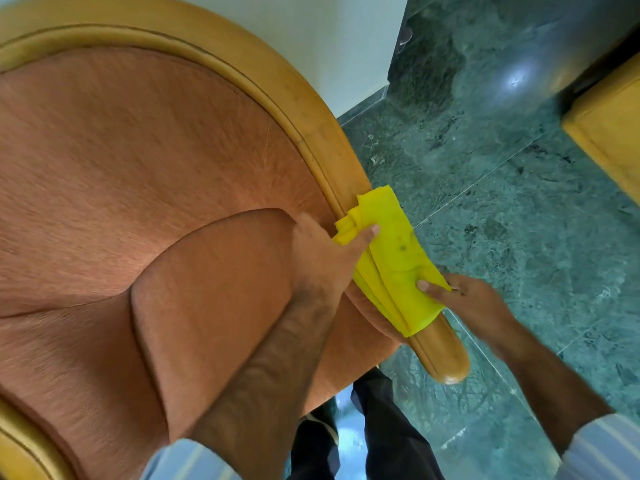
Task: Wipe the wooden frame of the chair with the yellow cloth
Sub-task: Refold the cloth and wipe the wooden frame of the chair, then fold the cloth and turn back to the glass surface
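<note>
Two hands work on one chair, seen from above. The chair's orange upholstery (138, 188) fills the left and centre of the view, with a raised cushion running down its middle. Around the upholstery curves the wooden frame (304, 109), a pale golden rail with a groove along its inner edge; it arcs from the upper left, over the top, and comes down the right side of the upholstery to a rounded arm end (446, 362). To the right of the frame lies a green marble floor (519, 220), and a white wall (329, 36) stands above the frame. A yellow wooden block (609, 140) sits at the far right edge, well apart from the frame.

The cloth (391, 261) is yellow, folded in several layers, and draped over the frame on its lower right stretch, just above the arm end. Its long axis follows the rail, running from upper left to lower right, with the loose upper corner pointing up along the frame and the folded lower edge pointing toward the arm end.

The left hand (322, 261) lies on the upholstery side of the frame, thumb pressed on the cloth's upper left part, grasping it against the rail. The right hand (464, 299) is on the floor side of the frame, thumb on the cloth's lower right edge, fingers hidden beneath, pinching the cloth there. Striped sleeves show at both wrists.
</note>
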### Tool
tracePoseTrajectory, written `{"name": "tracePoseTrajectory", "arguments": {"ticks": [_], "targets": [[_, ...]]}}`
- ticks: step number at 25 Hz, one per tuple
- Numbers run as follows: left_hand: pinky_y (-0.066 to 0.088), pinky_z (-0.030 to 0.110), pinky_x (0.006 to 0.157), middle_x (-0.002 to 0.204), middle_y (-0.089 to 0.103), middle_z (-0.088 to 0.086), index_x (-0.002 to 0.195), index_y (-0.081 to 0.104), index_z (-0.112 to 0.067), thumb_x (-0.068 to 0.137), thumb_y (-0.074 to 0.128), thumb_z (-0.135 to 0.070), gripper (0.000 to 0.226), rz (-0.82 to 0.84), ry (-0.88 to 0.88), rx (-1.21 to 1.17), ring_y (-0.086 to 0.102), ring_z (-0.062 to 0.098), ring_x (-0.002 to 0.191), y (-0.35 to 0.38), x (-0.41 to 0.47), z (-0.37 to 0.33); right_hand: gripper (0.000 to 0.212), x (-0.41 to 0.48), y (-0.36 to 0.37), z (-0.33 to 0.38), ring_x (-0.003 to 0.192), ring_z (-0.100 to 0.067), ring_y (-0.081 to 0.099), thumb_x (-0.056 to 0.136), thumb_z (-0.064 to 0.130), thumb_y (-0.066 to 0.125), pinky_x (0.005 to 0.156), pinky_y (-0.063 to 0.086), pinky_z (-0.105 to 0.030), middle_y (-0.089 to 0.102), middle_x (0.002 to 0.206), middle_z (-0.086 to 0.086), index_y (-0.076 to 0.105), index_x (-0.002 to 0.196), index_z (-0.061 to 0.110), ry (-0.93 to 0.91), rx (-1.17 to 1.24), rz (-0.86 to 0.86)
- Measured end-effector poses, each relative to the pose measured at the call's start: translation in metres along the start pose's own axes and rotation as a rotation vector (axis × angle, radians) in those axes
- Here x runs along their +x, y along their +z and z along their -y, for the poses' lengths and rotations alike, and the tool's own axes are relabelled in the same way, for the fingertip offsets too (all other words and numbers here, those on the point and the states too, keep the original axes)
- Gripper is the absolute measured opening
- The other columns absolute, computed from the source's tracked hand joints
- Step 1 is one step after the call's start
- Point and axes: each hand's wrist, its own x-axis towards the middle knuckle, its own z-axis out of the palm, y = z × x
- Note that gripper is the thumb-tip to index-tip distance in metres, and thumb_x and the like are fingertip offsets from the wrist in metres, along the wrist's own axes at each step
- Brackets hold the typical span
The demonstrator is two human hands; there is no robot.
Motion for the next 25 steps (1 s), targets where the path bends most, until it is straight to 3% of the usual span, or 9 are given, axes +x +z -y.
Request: {"name": "tracePoseTrajectory", "arguments": {"ticks": [1, 3, 5, 7, 11, 17, 20, 23, 25], "targets": [[0.054, 0.036, 0.087, 0.112, 0.070, 0.007, 0.115, 0.061, -0.008, 0.065, 0.089, -0.057, 0.075, 0.044, -0.084, -0.071, 0.067, 0.025, 0.105, 0.006, 0.000, 0.002, 0.049, 0.002, -0.003, 0.002, 0.095, -0.008, 0.074, 0.066, 0.062, 0.078, 0.077, 0.050, -0.019, 0.080, 0.092, 0.015, 0.077, 0.099, 0.026, 0.004, 0.035, 0.019], [0.058, 0.040, 0.081, 0.096, 0.073, 0.006, 0.105, 0.070, -0.008, 0.070, 0.091, -0.044, 0.054, 0.057, -0.130, -0.172, 0.070, 0.024, 0.091, 0.008, 0.005, 0.004, 0.038, 0.003, -0.009, 0.011, 0.080, 0.000, 0.074, 0.061, 0.049, 0.085, 0.070, 0.051, -0.018, 0.080, 0.085, 0.017, 0.078, 0.090, 0.026, -0.042, 0.102, -0.024], [0.059, 0.051, 0.082, 0.089, 0.072, 0.014, 0.099, 0.073, -0.004, 0.077, 0.088, -0.029, 0.036, 0.047, -0.127, -0.319, 0.069, 0.032, 0.086, -0.002, 0.009, 0.008, 0.034, 0.001, -0.011, 0.026, 0.077, -0.003, 0.071, 0.062, 0.042, 0.087, 0.071, 0.051, -0.027, 0.078, 0.083, 0.011, 0.076, 0.088, 0.025, -0.121, 0.158, -0.066], [0.061, 0.057, 0.086, 0.098, 0.077, 0.023, 0.098, 0.073, -0.007, 0.083, 0.083, -0.017, 0.020, 0.066, -0.139, -0.550, 0.073, 0.042, 0.095, -0.024, 0.009, 0.015, 0.033, -0.002, -0.007, 0.054, 0.081, -0.011, 0.069, 0.063, 0.043, 0.085, 0.070, 0.055, -0.031, 0.071, 0.087, 0.002, 0.071, 0.088, 0.027, -0.185, 0.272, -0.051], [0.061, 0.035, 0.068, 0.083, 0.077, -0.004, 0.090, 0.067, -0.020, 0.087, 0.077, -0.007, 0.017, -0.011, -0.113, -0.873, 0.072, 0.015, 0.076, -0.092, 0.001, 0.056, 0.024, -0.006, 0.034, 0.120, 0.082, -0.007, 0.076, 0.072, 0.030, 0.087, 0.060, 0.059, -0.019, 0.077, 0.087, 0.007, 0.072, 0.090, 0.032, -0.329, 0.334, 0.068], [0.058, 0.042, 0.086, 0.109, 0.078, 0.006, 0.114, 0.071, -0.013, 0.087, 0.075, -0.001, 0.029, -0.478, -0.170, -1.018, 0.073, 0.021, 0.098, -0.220, -0.068, 0.167, 0.020, -0.027, 0.194, 0.216, 0.075, -0.012, 0.076, 0.080, 0.009, 0.085, 0.060, 0.061, -0.029, 0.081, 0.086, -0.001, 0.074, 0.096, 0.015, -0.425, 0.192, 0.320], [0.064, 0.041, 0.082, 0.101, 0.082, 0.001, 0.100, 0.077, -0.023, 0.088, 0.076, -0.004, 0.023, -0.708, -0.259, -1.091, 0.077, 0.020, 0.095, -0.279, -0.131, 0.241, 0.024, -0.071, 0.299, 0.254, 0.090, -0.022, 0.072, 0.092, 0.003, 0.071, 0.079, 0.060, -0.041, 0.076, 0.104, -0.014, 0.069, 0.116, 0.003, -0.459, 0.042, 0.606], [0.062, 0.048, 0.086, 0.091, 0.081, -0.002, 0.093, 0.075, -0.026, 0.088, 0.076, -0.006, 0.020, -0.997, -0.395, -1.131, 0.075, 0.025, 0.094, -0.314, -0.210, 0.303, 0.027, -0.134, 0.396, 0.265, 0.093, -0.025, 0.070, 0.097, -0.002, 0.064, 0.076, 0.060, -0.039, 0.072, 0.110, -0.019, 0.061, 0.123, -0.002, -0.484, -0.126, 0.856], [0.062, 0.047, 0.086, 0.097, 0.082, -0.003, 0.094, 0.076, -0.030, 0.089, 0.076, -0.008, 0.023, -1.152, -0.460, -1.164, 0.077, 0.023, 0.098, -0.315, -0.269, 0.334, 0.032, -0.181, 0.451, 0.252, 0.098, -0.031, 0.069, 0.095, -0.002, 0.066, 0.081, 0.057, -0.042, 0.071, 0.115, -0.025, 0.057, 0.125, -0.007, -0.491, -0.241, 0.958]]}}
